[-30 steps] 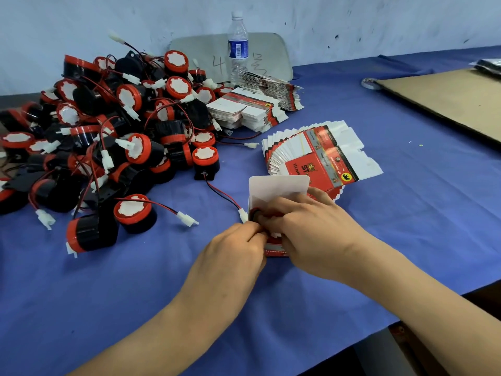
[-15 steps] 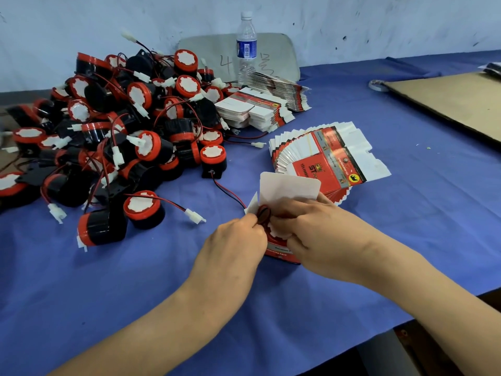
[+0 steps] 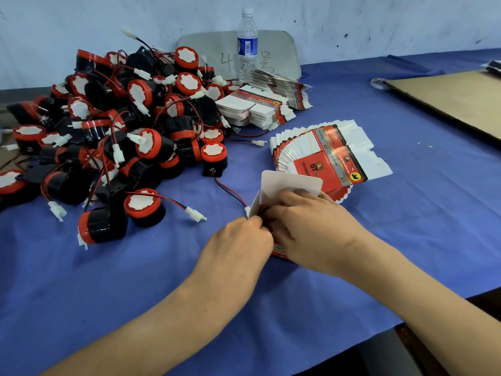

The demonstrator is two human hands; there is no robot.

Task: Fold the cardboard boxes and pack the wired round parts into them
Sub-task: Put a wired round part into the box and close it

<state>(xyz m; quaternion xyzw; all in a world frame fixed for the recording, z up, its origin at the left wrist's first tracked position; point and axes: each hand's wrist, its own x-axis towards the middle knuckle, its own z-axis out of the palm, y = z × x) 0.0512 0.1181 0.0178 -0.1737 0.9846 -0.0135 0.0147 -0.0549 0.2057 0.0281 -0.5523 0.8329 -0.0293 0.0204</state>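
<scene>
Blue table (image 3: 406,226) | box (image 3: 291,184) — flap up, wire (image 3: 265,210) at mouth; left hand (image 3: 238,242), right hand (image 3: 311,229): fingers (image 3: 292,195) clamped on box

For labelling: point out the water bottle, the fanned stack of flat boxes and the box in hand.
water bottle (image 3: 247,46), head view, blue label.
fanned stack of flat boxes (image 3: 309,165), head view, red top panel.
box in hand (image 3: 292,183), head view, raised white flap.

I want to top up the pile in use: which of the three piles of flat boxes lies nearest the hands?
The fanned pile just beyond the right hand, red print up; the other two piles sit farther back near the water bottle.
</scene>
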